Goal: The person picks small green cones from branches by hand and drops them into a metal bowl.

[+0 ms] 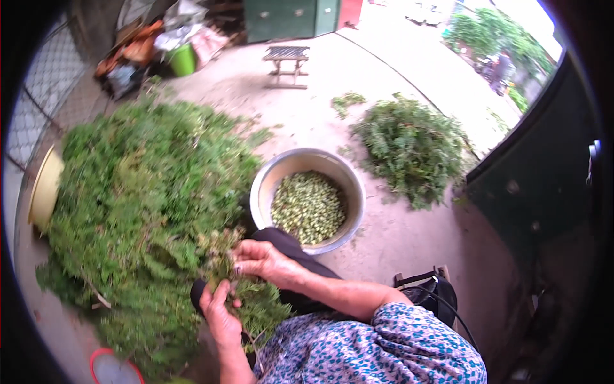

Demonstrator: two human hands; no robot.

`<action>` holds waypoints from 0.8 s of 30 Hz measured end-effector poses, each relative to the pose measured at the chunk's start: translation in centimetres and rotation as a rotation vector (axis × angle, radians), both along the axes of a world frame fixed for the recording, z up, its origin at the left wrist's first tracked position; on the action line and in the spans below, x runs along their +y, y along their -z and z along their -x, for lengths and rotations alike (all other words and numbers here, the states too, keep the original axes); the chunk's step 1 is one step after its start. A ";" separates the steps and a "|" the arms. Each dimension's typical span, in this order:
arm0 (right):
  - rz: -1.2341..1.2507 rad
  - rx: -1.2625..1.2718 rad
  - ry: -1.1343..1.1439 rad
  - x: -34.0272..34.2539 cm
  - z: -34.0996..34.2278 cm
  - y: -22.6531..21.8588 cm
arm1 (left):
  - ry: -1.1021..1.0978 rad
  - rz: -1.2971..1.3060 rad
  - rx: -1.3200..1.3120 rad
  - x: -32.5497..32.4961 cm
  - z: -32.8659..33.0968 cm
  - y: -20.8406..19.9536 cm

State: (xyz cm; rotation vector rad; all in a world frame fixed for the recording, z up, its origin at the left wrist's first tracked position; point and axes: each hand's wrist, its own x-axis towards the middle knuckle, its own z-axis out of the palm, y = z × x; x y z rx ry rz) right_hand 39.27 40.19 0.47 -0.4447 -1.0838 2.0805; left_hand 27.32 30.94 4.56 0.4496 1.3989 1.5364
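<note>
So your right hand (272, 265) has its thumb and fingers pinched together at a leafy sprig (219, 248), right where the tips look a bit brownish. Your left hand (224, 320) is just below it, fingers curled in around the greenery, though blur means I can't tell how tight that grip is. The sprig sits in front of you, at the near right edge of the big green branch pile (147, 185) on your left. Just past your right hand there's a round metal basin (307, 160) partly filled with small pale-green berries (308, 208). A smaller branch heap (412, 150) lies on the floor (409, 237) right of the basin, and a little stool (286, 64) stands farther back.
</note>
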 end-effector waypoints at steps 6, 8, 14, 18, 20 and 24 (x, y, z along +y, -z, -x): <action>-0.077 -0.050 -0.086 0.2 -3.4 -2.5 | 0.127 -0.035 0.013 1.0 -1.0 -0.9; -0.134 -0.126 -0.078 0.1 -3.2 -2.0 | 0.175 0.007 0.010 1.0 -0.6 0.0; -0.350 -0.142 0.106 -0.1 -1.8 -0.9 | 0.183 0.134 -0.164 1.7 0.3 2.2; -0.489 -0.329 0.167 -0.1 -2.2 -0.8 | 0.181 0.176 -0.086 1.9 -0.1 2.1; -0.467 -0.340 0.173 0.1 -2.4 -0.9 | 0.217 0.177 -0.095 1.9 0.1 2.0; -0.023 -0.106 -0.018 0.4 -3.5 -1.0 | 0.207 0.159 -0.152 2.3 -1.3 1.1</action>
